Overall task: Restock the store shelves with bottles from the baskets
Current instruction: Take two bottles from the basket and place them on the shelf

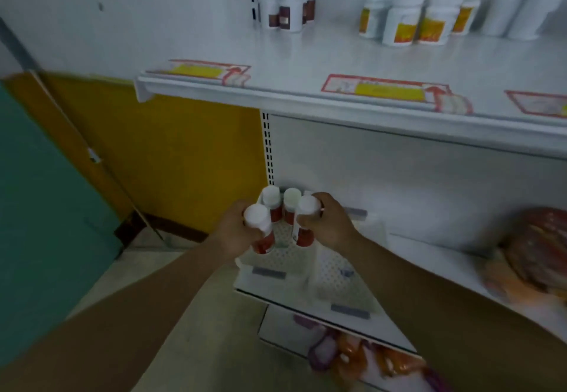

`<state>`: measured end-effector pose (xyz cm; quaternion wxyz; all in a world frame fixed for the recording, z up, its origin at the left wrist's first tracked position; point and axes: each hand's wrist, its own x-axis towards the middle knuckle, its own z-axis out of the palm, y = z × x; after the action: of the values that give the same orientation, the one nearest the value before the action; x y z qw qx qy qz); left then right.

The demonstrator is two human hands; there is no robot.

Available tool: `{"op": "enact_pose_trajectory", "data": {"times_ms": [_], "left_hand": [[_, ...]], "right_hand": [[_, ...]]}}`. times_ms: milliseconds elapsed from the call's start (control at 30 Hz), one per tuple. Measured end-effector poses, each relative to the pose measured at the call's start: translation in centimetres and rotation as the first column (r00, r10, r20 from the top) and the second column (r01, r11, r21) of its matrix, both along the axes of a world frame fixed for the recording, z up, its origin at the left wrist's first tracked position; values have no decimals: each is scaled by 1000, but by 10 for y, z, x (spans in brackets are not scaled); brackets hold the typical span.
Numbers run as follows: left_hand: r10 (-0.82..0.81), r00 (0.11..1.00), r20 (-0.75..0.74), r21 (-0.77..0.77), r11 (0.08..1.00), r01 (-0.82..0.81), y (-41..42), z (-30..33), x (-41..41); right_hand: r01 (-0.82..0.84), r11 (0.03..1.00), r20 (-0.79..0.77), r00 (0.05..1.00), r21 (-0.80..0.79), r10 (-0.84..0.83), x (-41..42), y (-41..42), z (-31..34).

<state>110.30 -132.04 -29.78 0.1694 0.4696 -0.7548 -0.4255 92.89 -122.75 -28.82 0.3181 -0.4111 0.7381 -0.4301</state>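
Above the lower shelf (310, 299), each hand's grip holds bottles (260, 232).

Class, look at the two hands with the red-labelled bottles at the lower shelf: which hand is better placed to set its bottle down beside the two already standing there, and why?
Probably the right hand. Its red-labelled bottle is next to the two standing bottles over the lower shelf. The left hand holds its bottle nearer the shelf's outer end, further from them.

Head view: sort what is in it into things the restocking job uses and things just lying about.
Job:
- left hand gripping a red-label bottle
- right hand gripping another red-label bottle
- two more white-capped bottles between them
- lower shelf

Lying about:
- yellow-label bottles
- brown-label bottles
- shelf tags
- orange packets
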Motion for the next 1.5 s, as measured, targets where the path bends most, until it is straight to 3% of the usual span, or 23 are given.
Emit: {"op": "enact_pose_trajectory", "data": {"times_ms": [233,633,733,967,1133,1300,1500], "left_hand": [[-169,983,75,18,986,168,-59,-35,-10],[-221,958,184,-128,961,246,-109,-108,-47],[-223,950,218,-169,950,262,-111,-107,-49],[-357,879,315,-100,909,405,-92,-60,-32],[-528,750,398,-117,782,612,-46,1,-32],[-746,551,374,-136,544,828,39,74,-52],[-874,341,345,-286,248,925,185,165,-96]], "right_hand": [[140,975,-79,989,172,-128,14,-29,-39],[136,945,-478,878,299,24,-34,-83,-103],[158,911,-572,814,380,97,-36,-86,-106],[166,858,-550,821,486,153,-26,-61,-55],[256,822,-554,828,509,85,-16,16,12],[421,763,-618,785,491,-36,-6,126,88],[654,642,-722,656,399,-220,-8,275,168]]}}
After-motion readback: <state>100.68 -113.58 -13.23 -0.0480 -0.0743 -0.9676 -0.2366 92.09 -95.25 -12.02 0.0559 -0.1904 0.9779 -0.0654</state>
